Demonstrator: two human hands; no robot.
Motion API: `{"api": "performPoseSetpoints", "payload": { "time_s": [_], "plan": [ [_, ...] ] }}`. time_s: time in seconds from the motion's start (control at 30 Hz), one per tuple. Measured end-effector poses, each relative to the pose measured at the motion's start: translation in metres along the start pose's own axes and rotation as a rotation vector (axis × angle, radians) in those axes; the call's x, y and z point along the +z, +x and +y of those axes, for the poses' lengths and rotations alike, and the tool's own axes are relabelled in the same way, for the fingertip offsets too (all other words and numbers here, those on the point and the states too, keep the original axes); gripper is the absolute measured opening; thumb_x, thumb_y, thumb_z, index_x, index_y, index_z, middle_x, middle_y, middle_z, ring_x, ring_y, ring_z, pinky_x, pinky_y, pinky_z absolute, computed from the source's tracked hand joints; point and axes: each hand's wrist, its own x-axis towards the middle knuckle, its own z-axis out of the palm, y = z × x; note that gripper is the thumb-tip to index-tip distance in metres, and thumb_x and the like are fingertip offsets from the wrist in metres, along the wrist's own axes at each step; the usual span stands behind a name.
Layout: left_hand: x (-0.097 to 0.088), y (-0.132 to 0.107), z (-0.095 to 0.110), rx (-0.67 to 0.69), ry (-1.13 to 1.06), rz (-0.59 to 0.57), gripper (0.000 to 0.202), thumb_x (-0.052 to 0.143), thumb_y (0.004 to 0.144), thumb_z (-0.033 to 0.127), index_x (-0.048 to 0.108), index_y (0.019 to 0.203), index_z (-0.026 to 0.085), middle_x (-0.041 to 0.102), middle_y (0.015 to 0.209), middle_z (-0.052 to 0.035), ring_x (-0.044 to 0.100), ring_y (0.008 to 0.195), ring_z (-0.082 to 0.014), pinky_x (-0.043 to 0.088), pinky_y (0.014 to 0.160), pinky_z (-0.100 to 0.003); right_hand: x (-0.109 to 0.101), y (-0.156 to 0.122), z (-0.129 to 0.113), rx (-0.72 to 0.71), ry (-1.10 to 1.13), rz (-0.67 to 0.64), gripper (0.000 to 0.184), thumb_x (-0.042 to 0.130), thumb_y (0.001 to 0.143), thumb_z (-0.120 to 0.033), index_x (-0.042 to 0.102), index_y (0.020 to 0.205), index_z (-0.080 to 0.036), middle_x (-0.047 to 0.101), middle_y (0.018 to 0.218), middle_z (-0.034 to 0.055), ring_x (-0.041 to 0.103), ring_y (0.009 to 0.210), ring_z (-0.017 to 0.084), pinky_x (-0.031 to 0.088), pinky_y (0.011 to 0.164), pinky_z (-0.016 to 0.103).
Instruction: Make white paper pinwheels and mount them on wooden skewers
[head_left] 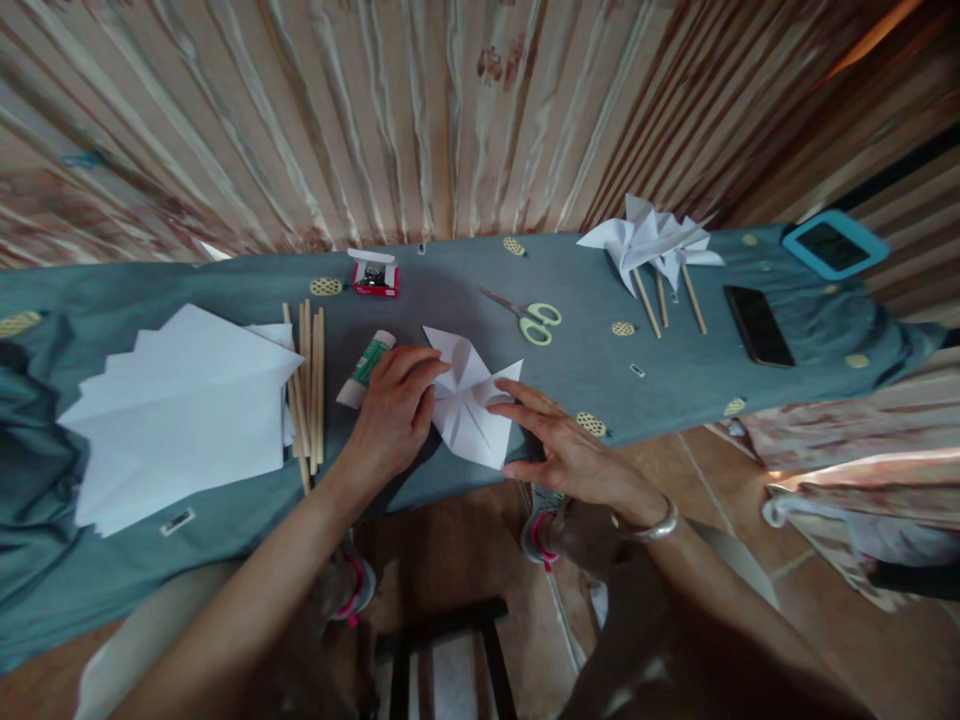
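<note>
A white paper pinwheel (469,415), cut and partly folded, lies near the front edge of the cloth-covered table. My left hand (397,405) is closed on its left side, with the fingertips bent over the paper. At the right side, my right hand (559,440) rests its spread fingertips on the paper, the thumb apart near the lower corner. Just beyond my left hand lies a green and white glue stick (367,368). Scissors with light green handles (538,320) lie behind the pinwheel.
Left are stacked white paper sheets (195,430) and several wooden sticks (311,385). An open red box (375,278) holds small dark metal pieces. Finished pinwheels on sticks (652,240), a black phone (759,325) and a blue-framed device (834,245) lie right. A curtain (420,120) hangs behind.
</note>
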Motion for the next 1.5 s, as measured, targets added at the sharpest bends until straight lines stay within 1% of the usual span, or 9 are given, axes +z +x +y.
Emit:
{"api": "performPoseSetpoints", "payload": {
  "time_s": [0.1, 0.23, 0.47, 0.67, 0.83, 1.03, 1.27, 1.4, 1.5],
  "plan": [
    [-0.003, 0.0, 0.001, 0.006, -0.004, -0.004, 0.028, 0.04, 0.09, 0.014, 0.059, 0.11, 0.019, 0.059, 0.119, -0.0101, 0.052, 0.114, -0.0236, 0.044, 0.099, -0.045, 0.001, -0.002, -0.002, 0.007, -0.026, -0.023, 0.069, 0.075, 0.073, -0.025, 0.046, 0.136, -0.019, 0.036, 0.152, 0.0164, 0.033, 0.141, 0.031, 0.037, 0.11, 0.053],
    [-0.005, -0.001, 0.001, -0.011, 0.009, 0.012, 0.028, 0.04, 0.09, 0.014, 0.059, 0.109, 0.02, 0.058, 0.12, -0.0092, 0.052, 0.116, -0.0233, 0.043, 0.1, -0.045, 0.007, -0.006, -0.008, -0.028, -0.041, -0.016, 0.069, 0.073, 0.076, -0.026, 0.044, 0.138, -0.021, 0.04, 0.15, 0.014, 0.037, 0.139, 0.03, 0.039, 0.109, 0.052],
    [-0.007, -0.001, 0.003, -0.014, 0.029, 0.033, 0.028, 0.039, 0.09, 0.013, 0.06, 0.108, 0.02, 0.059, 0.119, -0.009, 0.053, 0.115, -0.0226, 0.044, 0.1, -0.045, 0.014, -0.006, -0.017, -0.082, -0.091, 0.05, 0.052, 0.072, 0.079, -0.024, 0.053, 0.127, -0.018, 0.05, 0.14, 0.0129, 0.043, 0.133, 0.029, 0.04, 0.108, 0.051],
    [-0.008, -0.005, 0.006, -0.003, -0.047, 0.032, 0.029, 0.041, 0.086, 0.007, 0.065, 0.098, 0.02, 0.062, 0.111, -0.0081, 0.055, 0.108, -0.0221, 0.046, 0.096, -0.043, 0.009, -0.003, -0.015, -0.09, 0.022, 0.068, 0.029, 0.067, 0.085, -0.027, 0.063, 0.112, -0.018, 0.056, 0.134, 0.0113, 0.048, 0.128, 0.026, 0.043, 0.105, 0.048],
    [-0.008, -0.011, 0.011, -0.012, -0.09, -0.031, 0.03, 0.044, 0.082, 0.004, 0.067, 0.09, 0.021, 0.065, 0.106, -0.0059, 0.057, 0.104, -0.0218, 0.048, 0.092, -0.042, 0.008, 0.001, -0.013, -0.086, 0.119, 0.102, 0.015, 0.062, 0.089, -0.024, 0.068, 0.1, -0.018, 0.061, 0.128, 0.0103, 0.053, 0.122, 0.024, 0.046, 0.102, 0.046],
    [-0.007, -0.013, 0.008, -0.013, -0.093, -0.007, 0.028, 0.045, 0.082, 0.004, 0.068, 0.091, 0.018, 0.066, 0.105, -0.0076, 0.058, 0.101, -0.0225, 0.046, 0.091, -0.043, 0.018, 0.013, -0.005, -0.089, 0.265, 0.195, 0.013, 0.059, 0.09, -0.025, 0.07, 0.096, -0.02, 0.069, 0.11, 0.0073, 0.06, 0.107, 0.02, 0.048, 0.097, 0.041],
    [-0.011, -0.014, 0.005, -0.027, -0.093, -0.028, 0.026, 0.046, 0.085, 0.009, 0.069, 0.091, 0.02, 0.066, 0.103, -0.0064, 0.057, 0.099, -0.0222, 0.046, 0.091, -0.043, 0.023, 0.019, -0.002, 0.031, 0.497, 0.216, 0.017, 0.067, 0.084, -0.025, 0.071, 0.101, -0.023, 0.071, 0.104, 0.0061, 0.064, 0.101, 0.02, 0.049, 0.095, 0.04],
    [-0.012, -0.017, 0.007, -0.041, -0.093, -0.045, 0.026, 0.046, 0.084, 0.008, 0.069, 0.091, 0.019, 0.066, 0.102, -0.0064, 0.057, 0.1, -0.0231, 0.045, 0.091, -0.044, 0.02, 0.019, -0.001, 0.13, 0.6, 0.182, 0.02, 0.073, 0.078, -0.026, 0.071, 0.097, -0.023, 0.072, 0.101, 0.0051, 0.066, 0.095, 0.019, 0.051, 0.091, 0.036],
    [-0.011, -0.019, 0.007, -0.044, -0.095, -0.064, 0.028, 0.046, 0.084, 0.006, 0.069, 0.092, 0.019, 0.066, 0.103, -0.0065, 0.057, 0.101, -0.0231, 0.045, 0.091, -0.045, 0.016, 0.02, 0.001, 0.153, 0.663, 0.149, 0.017, 0.075, 0.076, -0.029, 0.07, 0.091, -0.022, 0.072, 0.102, 0.0053, 0.067, 0.096, 0.018, 0.051, 0.091, 0.036]
  ]
}}
